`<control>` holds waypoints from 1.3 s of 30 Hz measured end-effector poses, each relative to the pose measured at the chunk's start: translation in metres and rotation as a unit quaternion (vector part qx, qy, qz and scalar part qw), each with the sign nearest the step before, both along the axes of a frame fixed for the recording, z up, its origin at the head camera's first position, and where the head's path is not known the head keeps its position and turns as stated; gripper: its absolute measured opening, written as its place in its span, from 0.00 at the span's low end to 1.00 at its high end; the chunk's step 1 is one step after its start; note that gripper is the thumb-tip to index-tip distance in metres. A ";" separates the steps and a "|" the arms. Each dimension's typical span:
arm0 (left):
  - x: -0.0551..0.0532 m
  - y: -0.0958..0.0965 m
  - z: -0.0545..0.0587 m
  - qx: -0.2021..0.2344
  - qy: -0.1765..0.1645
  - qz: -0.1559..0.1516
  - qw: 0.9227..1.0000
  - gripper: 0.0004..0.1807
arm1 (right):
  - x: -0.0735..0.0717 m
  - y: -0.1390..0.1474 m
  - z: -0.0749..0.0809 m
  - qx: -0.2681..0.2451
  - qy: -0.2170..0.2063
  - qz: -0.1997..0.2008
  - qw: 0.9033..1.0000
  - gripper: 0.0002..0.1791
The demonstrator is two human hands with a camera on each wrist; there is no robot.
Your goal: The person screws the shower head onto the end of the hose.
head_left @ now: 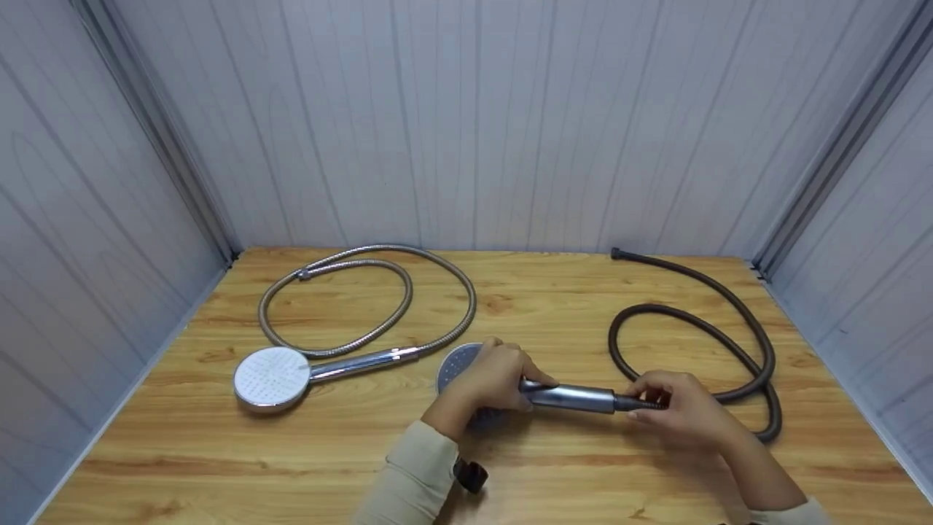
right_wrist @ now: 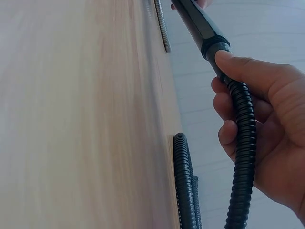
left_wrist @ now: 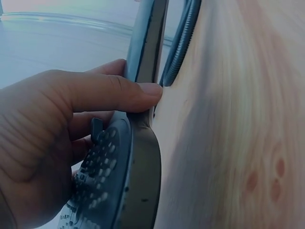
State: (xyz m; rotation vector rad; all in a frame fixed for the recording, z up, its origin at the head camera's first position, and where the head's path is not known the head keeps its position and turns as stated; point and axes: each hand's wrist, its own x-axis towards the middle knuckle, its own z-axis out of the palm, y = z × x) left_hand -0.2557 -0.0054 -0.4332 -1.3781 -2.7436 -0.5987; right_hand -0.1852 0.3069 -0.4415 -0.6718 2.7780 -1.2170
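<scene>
A dark grey handheld shower head lies across the front middle of the table, its round spray face partly behind my left hand. That hand grips the neck, with the thumb along the handle's side in the left wrist view; nozzles show on the spray face. At the handle's far end, my right hand pinches the connector of a black ribbed hose between thumb and fingers. In the right wrist view the hose runs down past the palm, and its connector meets the handle's end.
To the left lies a chrome shower head with a white spray face, joined to a coiled silver hose. The black hose loops at the right, its free end nut near the back edge. Panelled walls enclose the wooden table.
</scene>
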 end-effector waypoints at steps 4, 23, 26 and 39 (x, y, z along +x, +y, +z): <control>0.000 0.002 0.001 -0.004 0.002 -0.004 1.000 0.27 | 0.002 0.002 0.001 -0.003 -0.007 -0.006 1.000 0.11; -0.004 0.015 0.001 -0.032 0.024 -0.011 0.999 0.28 | 0.002 0.013 -0.003 0.008 -0.014 -0.029 0.999 0.12; -0.005 0.016 0.001 -0.037 0.020 -0.010 0.999 0.28 | 0.003 0.014 -0.003 0.010 -0.014 -0.031 0.999 0.12; -0.011 0.021 0.000 -0.046 0.005 -0.011 0.999 0.28 | 0.003 0.017 -0.004 0.021 -0.015 -0.040 0.999 0.11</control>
